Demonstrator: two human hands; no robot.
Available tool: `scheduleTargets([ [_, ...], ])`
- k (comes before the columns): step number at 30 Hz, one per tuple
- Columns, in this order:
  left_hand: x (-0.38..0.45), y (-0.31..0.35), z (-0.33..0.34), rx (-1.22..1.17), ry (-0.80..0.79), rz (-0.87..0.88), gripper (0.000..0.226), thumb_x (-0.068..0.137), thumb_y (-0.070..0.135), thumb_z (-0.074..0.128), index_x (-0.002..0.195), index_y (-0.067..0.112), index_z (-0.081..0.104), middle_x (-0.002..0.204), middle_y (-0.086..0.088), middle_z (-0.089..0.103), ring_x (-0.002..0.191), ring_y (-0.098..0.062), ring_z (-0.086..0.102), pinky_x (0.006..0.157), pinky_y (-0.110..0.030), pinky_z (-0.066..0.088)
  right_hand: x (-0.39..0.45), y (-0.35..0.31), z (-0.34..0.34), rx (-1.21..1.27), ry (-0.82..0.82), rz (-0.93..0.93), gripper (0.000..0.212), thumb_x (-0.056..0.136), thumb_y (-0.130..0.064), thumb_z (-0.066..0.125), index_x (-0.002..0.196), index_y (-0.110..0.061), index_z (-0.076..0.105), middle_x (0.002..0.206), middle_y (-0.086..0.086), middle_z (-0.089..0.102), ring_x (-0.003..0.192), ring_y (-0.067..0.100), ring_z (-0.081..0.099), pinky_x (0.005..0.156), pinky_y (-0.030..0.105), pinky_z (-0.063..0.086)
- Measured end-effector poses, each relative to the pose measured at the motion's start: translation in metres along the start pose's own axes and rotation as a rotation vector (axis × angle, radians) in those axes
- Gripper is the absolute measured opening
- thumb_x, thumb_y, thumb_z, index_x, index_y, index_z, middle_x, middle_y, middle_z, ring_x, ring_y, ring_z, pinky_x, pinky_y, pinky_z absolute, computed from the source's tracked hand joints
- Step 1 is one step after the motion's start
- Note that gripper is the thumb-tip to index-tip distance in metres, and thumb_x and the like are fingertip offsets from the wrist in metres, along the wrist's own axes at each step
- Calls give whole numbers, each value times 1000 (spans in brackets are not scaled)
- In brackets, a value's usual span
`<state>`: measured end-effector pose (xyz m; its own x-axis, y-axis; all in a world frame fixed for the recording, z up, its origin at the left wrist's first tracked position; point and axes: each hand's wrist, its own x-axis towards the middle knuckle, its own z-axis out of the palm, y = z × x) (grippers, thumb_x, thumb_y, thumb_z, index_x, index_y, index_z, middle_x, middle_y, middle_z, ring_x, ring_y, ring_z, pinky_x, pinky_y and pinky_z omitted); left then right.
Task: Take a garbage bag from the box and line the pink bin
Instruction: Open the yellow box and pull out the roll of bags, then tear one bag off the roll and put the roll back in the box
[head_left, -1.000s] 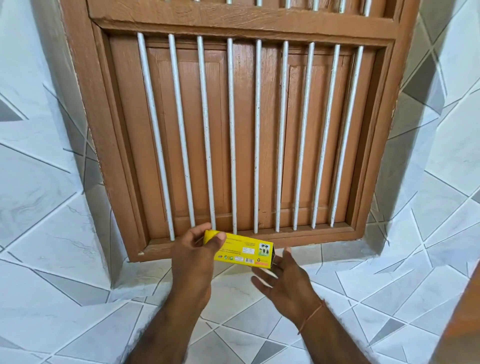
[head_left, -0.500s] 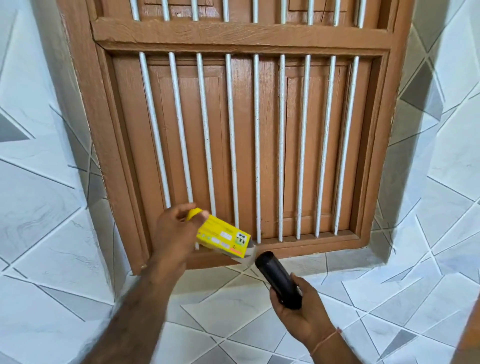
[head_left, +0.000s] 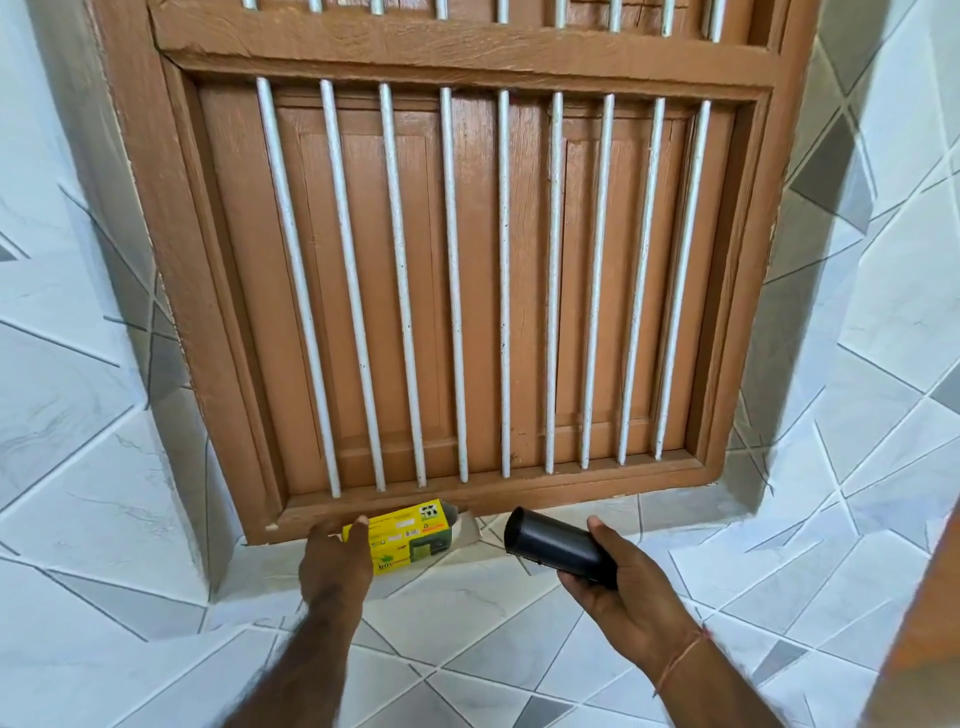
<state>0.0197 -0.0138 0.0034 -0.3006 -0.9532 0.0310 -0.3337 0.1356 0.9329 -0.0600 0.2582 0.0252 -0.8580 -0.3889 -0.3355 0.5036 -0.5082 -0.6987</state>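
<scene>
Fingers (head_left: 605, 527) of the right hand (head_left: 631, 587) are curled around a black cylindrical roll of garbage bags (head_left: 558, 543), which is gripped from below and behind, with the thumb lying along its upper side. One round end of the roll is turned toward the left and slightly away from the camera, and the roll is held clear of the surfaces around it. A thin reddish thread (head_left: 680, 657) is worn around the right wrist.

On the other side, the left hand (head_left: 332, 564) is closed over the near end of a yellow rectangular cardboard box with green printing (head_left: 410, 532). Its fingers are wrapped across the box's left end, so that end is hidden. The box is laid on its side on the white tiled ledge (head_left: 675, 512) just below the window, and its far end stands open, with a pale flap (head_left: 467, 527) folded outward to the right. Box and roll are near each other but apart.

Behind both, a brown wooden window frame (head_left: 519, 493) is set into the wall, with white vertical metal bars (head_left: 452, 286) across closed brown wooden shutters. Around it, white and grey tiles with angular lines (head_left: 104, 493) are seen.
</scene>
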Motion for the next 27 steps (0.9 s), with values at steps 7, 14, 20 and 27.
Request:
scheduleTargets([
  [7,6,7,-1,278,116,263,34,88,45,57,99,15,69,104,-14,71,100,-39,63,87,-44,50,-2,12,6,-130,-41,-71,27,81,-20,74,101,-10,59,103,20,63,94,35,65,66,37,60],
  [14,-112,37,-9,320,-766,857,65,73,52,69,133,39,47,124,23,55,113,-3,52,100,-27,43,-9,24,29,-431,-81,-178,47,73,-29,81,108,-7,58,104,19,67,89,30,68,65,35,58],
  [20,-105,37,-30,-360,-987,57,28,88,26,65,114,17,62,95,-12,74,72,-23,67,58,-30,51,-21,16,39,-348,-200,28,49,81,-58,60,104,-15,63,94,14,62,87,28,61,76,41,53],
  [27,-139,40,-27,-799,-890,-337,27,96,26,52,105,6,68,93,-21,71,82,-32,66,69,-42,56,-33,45,48,-246,-408,7,38,87,-38,59,110,-9,69,94,12,72,87,24,66,76,39,53],
])
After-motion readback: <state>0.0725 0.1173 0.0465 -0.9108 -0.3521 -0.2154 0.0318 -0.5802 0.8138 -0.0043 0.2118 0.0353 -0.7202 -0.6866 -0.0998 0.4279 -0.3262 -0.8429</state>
